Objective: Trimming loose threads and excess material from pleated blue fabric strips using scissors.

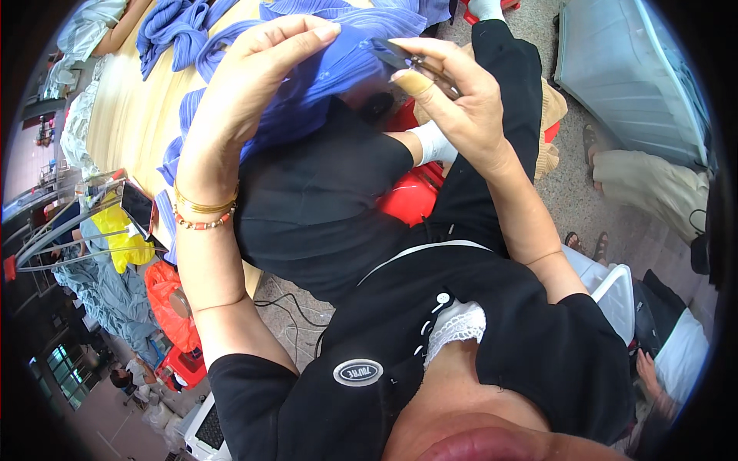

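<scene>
Up in front of me, my left hand [261, 65] pinches the edge of a blue-violet ribbed knit garment [319, 88] between thumb and fingertips. The garment hangs down over my black-trousered leg and spreads onto the table. My right hand [467, 104] is closed around dark thread snips [423, 65], its thumb wrapped in a tan band. The snips' tips point left and touch, or come very close to, a bit of the blue cloth. Whether their blades are apart is too small to tell. Part of the garment is hidden behind my left hand.
A pale wooden table [115, 127] lies to my left with more blue knit pieces [173, 38] on it. Red plastic [411, 198] shows beneath my legs. A large pale-blue bin [634, 73] stands at right, near another person's legs [653, 180]. Cables [288, 307] lie on the floor.
</scene>
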Demonstrator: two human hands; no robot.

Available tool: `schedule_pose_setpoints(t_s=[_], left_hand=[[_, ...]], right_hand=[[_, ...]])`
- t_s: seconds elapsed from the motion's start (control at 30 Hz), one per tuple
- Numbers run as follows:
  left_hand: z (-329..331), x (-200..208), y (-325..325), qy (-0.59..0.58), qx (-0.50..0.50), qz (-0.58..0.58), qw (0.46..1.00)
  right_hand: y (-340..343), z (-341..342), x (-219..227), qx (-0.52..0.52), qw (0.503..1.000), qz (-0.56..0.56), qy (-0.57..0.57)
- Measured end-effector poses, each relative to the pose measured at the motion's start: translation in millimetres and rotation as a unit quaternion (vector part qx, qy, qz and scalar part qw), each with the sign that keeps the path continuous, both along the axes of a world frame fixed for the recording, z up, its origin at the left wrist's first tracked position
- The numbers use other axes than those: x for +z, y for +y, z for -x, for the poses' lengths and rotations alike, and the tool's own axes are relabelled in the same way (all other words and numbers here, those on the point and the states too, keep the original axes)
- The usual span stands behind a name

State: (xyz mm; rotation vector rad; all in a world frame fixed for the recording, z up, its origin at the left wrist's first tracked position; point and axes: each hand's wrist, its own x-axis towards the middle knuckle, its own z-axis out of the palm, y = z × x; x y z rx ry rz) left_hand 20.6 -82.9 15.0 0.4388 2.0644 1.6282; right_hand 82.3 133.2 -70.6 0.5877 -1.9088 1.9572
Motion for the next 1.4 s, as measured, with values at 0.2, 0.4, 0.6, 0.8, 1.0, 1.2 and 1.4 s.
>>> schedule_pose_setpoints(t_s=[0.2, 0.4, 0.6, 0.8, 1.0, 1.2, 1.4], left_hand=[[-1, -2, 0, 0.003, 0.020, 0.014, 1.000], [3, -3, -3, -0.003, 0.011, 0.003, 1.000], [0, 2, -1, -0.004, 0.021, 0.002, 1.000], [3, -2, -4, -0.015, -0.001, -0.009, 1.000], [0, -2, -1, -0.005, 0.004, -0.010, 1.000], [-1, -3, 1, 0.004, 0.014, -0.016, 1.000], [0, -3, 1, 0.007, 0.024, -0.007, 1.000]], right_hand=[[0, 6, -9, -0.046, 0.997, -0.060, 0.009], [-5, 8, -7, -0.062, 0.995, -0.077, 0.013], [-6, 10, -7, -0.056, 0.995, -0.079, 0.021], [-9, 10, -6, -0.042, 0.997, -0.059, 0.006], [-10, 3, -2, -0.037, 0.997, -0.055, -0.039], [-6, 5, 5, -0.060, 0.991, -0.118, 0.011], [-14, 5, 5, 0.003, 0.993, 0.073, -0.089]])
